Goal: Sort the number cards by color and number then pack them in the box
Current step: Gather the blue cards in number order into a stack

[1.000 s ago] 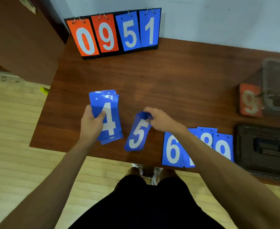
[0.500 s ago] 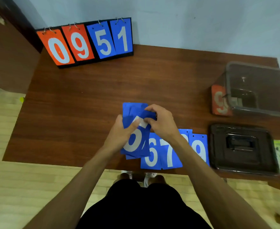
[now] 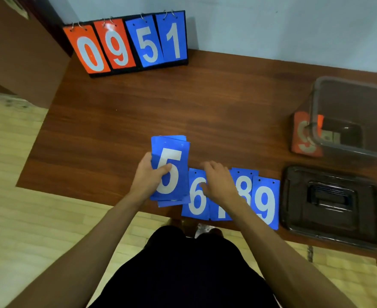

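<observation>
The blue 5 card [image 3: 169, 172], which the right hand [image 3: 218, 185] was carrying by its top edge a second ago, is now lying face up on top of the blue stack [image 3: 172, 202]. The left hand [image 3: 148, 177] is holding that stack just above the near edge of the worktop [image 3: 138, 121], thumb pressing on the white digit. The 4 that was showing on the stack earlier is now being covered. That means the blue run is building in ascending order, and the 6 looks like the next card to go on.

The right hand, freed of its card, is reaching down over the row of loose blue cards. Its fingers are spread and resting on the blue 6 card [image 3: 195, 201] and over the 7 card [image 3: 222, 215], gripping nothing yet as far as can be seen. The 8 card [image 3: 245, 185] and the 9 card [image 3: 265, 203] are overlapping beside it.

On the right, a clear plastic box [image 3: 352, 121] is standing open; an orange 9 card [image 3: 303, 138] is showing at its left wall, though whether it is inside or leaning outside cannot be told. Some small dark shape is lying in the bottom. The dark lid [image 3: 329, 205] is lying flat just in front of the box. At the far edge, a flip scoreboard [image 3: 127, 44] is standing, reading 0951.
</observation>
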The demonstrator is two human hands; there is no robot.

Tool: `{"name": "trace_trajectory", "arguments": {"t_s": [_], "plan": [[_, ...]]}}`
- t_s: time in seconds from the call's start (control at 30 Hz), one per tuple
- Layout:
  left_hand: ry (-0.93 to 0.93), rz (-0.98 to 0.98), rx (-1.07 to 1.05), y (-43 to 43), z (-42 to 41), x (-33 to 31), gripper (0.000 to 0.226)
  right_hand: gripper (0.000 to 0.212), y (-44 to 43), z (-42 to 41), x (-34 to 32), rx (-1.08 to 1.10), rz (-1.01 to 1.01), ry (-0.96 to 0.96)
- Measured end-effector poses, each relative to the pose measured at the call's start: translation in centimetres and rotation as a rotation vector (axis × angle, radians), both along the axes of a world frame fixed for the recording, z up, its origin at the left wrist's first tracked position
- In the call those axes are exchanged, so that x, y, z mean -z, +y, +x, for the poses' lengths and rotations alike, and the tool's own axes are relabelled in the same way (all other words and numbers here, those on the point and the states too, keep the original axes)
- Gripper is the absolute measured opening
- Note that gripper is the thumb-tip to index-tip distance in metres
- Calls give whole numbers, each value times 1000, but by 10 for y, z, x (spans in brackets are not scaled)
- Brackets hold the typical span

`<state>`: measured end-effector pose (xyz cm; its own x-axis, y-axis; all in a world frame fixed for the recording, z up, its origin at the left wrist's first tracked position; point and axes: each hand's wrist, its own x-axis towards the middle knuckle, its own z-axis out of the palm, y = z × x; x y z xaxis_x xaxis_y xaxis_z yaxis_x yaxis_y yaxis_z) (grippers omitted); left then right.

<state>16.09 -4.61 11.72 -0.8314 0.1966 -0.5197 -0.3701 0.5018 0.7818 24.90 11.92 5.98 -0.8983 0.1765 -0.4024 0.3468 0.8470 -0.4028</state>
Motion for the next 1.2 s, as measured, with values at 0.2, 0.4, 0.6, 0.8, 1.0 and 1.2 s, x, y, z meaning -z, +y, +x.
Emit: {"name": "trace_trajectory", "arguments": {"t_s": [0.2,0.4,0.6,0.8,1.0,1.2], "plan": [[0,6,6,-23,-24,-3,28,75,-16,-16,22,-188,329,-52],[21,54,-16,-54,-54,-4,32,49,-26,-52,19,-196,337,-123],[113,51,-30,-75,-86,-7,31,26,-29,-98,-15,-121,98,-93],[201,-20,59,-66,-96,-18,19,12,-13,-110,-90,-129,-271,-70],[72,129,220,-23,-50,-27,4,16,-5,-81,-117,69,-325,150],[-14,247,296,4,-3,-18,23,24,-3,-53,-97,278,-291,329]]}}
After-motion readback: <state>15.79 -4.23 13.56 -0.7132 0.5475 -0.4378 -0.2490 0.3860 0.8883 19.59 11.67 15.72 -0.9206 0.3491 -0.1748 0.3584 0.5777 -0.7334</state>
